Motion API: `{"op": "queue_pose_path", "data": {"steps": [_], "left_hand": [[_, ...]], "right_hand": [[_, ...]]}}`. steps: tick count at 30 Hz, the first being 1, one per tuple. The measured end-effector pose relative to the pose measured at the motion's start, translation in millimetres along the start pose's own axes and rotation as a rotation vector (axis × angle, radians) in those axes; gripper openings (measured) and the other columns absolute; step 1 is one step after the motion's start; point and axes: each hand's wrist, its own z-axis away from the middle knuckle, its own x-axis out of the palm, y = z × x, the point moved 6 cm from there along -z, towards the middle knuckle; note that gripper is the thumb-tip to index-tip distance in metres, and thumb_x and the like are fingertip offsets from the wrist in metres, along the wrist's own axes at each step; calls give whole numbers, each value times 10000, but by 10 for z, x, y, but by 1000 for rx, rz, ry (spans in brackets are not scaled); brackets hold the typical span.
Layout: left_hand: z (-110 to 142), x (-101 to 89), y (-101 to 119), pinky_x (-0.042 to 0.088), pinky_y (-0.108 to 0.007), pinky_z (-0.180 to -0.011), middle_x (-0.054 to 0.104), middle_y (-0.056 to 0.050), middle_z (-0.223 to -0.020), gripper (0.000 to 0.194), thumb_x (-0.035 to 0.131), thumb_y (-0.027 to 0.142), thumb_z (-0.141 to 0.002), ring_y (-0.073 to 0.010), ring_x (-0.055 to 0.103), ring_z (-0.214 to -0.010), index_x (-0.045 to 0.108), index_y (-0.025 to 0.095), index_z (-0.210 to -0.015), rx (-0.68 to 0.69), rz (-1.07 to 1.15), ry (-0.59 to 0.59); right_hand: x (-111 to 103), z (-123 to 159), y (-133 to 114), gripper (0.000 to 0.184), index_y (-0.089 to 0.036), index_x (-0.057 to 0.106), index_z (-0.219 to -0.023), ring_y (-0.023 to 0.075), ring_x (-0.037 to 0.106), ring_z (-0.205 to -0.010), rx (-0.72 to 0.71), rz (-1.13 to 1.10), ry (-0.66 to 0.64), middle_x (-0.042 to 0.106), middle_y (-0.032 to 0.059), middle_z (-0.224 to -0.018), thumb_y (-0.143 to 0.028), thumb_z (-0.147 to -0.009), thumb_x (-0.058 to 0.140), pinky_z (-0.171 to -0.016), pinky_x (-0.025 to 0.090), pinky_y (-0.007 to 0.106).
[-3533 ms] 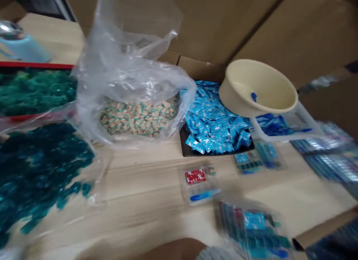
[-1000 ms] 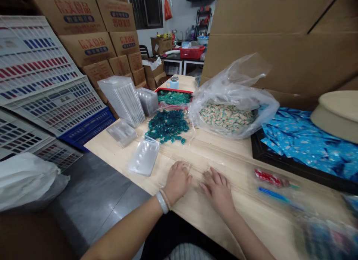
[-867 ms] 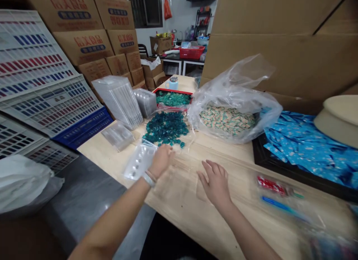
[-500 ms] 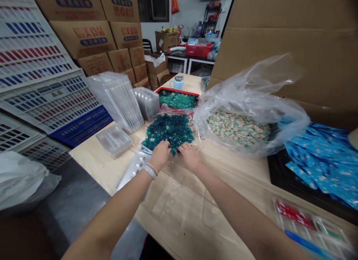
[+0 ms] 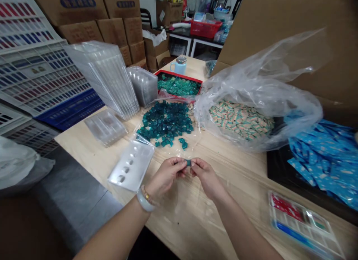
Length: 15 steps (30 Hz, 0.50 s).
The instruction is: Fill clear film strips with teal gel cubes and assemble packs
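My left hand (image 5: 170,174) and my right hand (image 5: 201,173) meet over the near part of the table. Between their fingertips is one small dark-green piece (image 5: 188,162), pinched from both sides. Just beyond lies a pile of glossy teal-green pieces (image 5: 167,120) on clear plastic film, with a few loose ones at its near edge. To the left of my left hand a clear plastic tray (image 5: 131,166) with a row of oval marks lies flat. The underside of the held piece is hidden by my fingers.
Stacked clear trays (image 5: 107,77) stand at the left. A red-rimmed tray (image 5: 201,82) of lighter green pieces and a blue mug (image 5: 179,67) sit behind. At right are a plastic bag (image 5: 296,103) around striped pieces, blue packets (image 5: 324,155) and a compartment box (image 5: 304,224).
Both hands have drawn back from the green pile toward me and come together, now holding a small green piece. The view has tipped downward, and the flat tray shows more fully.
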Motion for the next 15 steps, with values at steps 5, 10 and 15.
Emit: {"op": "queue_pose_path", "data": {"steps": [5, 10, 15], "left_hand": [[262, -63, -324, 268, -182, -440, 478, 21, -536, 263, 634, 350, -635, -43, 395, -455, 561, 101, -673, -138, 81, 8], [371, -146, -309, 267, -178, -432, 446, 33, -545, 262, 589, 369, -668, -43, 377, -457, 519, 116, -676, -90, 39, 62], [573, -470, -107, 410, -204, -628, 539, -32, -923, 214, 503, 197, -676, -108, 516, -790, 520, 167, -887, 130, -34, 303]], "right_hand": [[156, 412, 27, 245, -213, 529, -998, 133, 556, -776, -192, 123, -161, 577, 32, -889, -261, -759, 515, -695, 454, 287], [171, 448, -50, 208, -214, 592, -955, 158, 578, -782, -302, 322, -153, 609, 50, -865, -256, -760, 531, -683, 478, 299], [172, 249, -115, 213, -194, 572, -977, 162, 571, -747, -433, 653, 60, 606, 65, -863, -237, -786, 487, -683, 471, 314]]}}
